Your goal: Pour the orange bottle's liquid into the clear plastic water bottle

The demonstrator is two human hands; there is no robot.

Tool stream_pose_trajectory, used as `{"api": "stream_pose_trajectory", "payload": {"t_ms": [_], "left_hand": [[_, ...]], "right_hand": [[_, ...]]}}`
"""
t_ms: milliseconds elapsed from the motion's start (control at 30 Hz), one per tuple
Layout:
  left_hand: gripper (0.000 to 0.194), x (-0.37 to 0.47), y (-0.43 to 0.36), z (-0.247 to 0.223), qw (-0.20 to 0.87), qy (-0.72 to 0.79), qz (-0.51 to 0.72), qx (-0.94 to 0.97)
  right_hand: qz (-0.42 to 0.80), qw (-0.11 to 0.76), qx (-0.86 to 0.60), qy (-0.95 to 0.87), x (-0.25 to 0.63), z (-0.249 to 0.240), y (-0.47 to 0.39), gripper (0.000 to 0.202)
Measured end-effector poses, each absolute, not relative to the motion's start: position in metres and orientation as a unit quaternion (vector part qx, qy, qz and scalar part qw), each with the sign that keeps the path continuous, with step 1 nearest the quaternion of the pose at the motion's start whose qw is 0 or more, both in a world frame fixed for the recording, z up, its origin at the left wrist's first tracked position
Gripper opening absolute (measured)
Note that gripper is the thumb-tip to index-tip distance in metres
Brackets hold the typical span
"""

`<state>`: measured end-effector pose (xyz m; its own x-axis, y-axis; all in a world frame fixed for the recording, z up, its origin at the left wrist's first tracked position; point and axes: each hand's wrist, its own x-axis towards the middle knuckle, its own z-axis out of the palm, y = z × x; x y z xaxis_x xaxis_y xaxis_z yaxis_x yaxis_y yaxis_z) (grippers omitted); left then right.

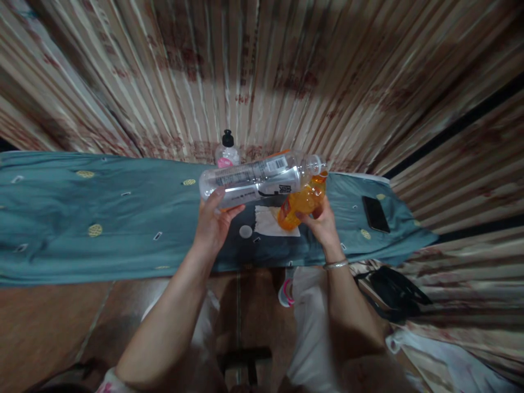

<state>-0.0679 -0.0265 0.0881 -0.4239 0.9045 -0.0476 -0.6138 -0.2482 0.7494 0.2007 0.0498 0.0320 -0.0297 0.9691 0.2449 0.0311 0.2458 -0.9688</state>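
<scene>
My left hand [213, 221] grips the base end of a large clear bottle [254, 183] with a printed label, which lies nearly level, its neck pointing right. In my right hand [323, 221] is a smaller bottle of orange liquid [301, 203], tilted with its top up and to the right. The two bottle necks meet or overlap at the right; whether liquid passes between them cannot be made out. Below them, a white tissue [268, 222] lies on the cloth, with a round whitish cap [245, 232] to its left.
A clear bottle with a black top [227, 150] stands behind the large bottle. A dark phone [375, 214] lies at the right on the green patterned cloth [135, 218]. Pleated curtains [245, 71] hang behind, and a black bag [395, 292] is at the lower right.
</scene>
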Motion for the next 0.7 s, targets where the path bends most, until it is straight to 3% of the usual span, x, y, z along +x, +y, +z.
{"api": "stream_pose_trajectory", "payload": {"t_ms": [300, 567, 700], "left_hand": [[0.043, -0.07, -0.022, 0.077, 0.562, 0.348, 0.741, 0.115], [0.047, -0.067, -0.03, 0.084, 0.625, 0.317, 0.709, 0.08], [0.039, -0.067, -0.037, 0.087, 0.626, 0.321, 0.708, 0.061]], "right_hand": [[0.431, 0.55, -0.433, -0.569, 0.195, 0.033, 0.046, 0.11], [0.149, 0.561, -0.481, -0.657, 0.194, 0.081, 0.009, 0.103], [0.141, 0.576, -0.434, -0.678, 0.16, 0.107, -0.025, 0.09]]}}
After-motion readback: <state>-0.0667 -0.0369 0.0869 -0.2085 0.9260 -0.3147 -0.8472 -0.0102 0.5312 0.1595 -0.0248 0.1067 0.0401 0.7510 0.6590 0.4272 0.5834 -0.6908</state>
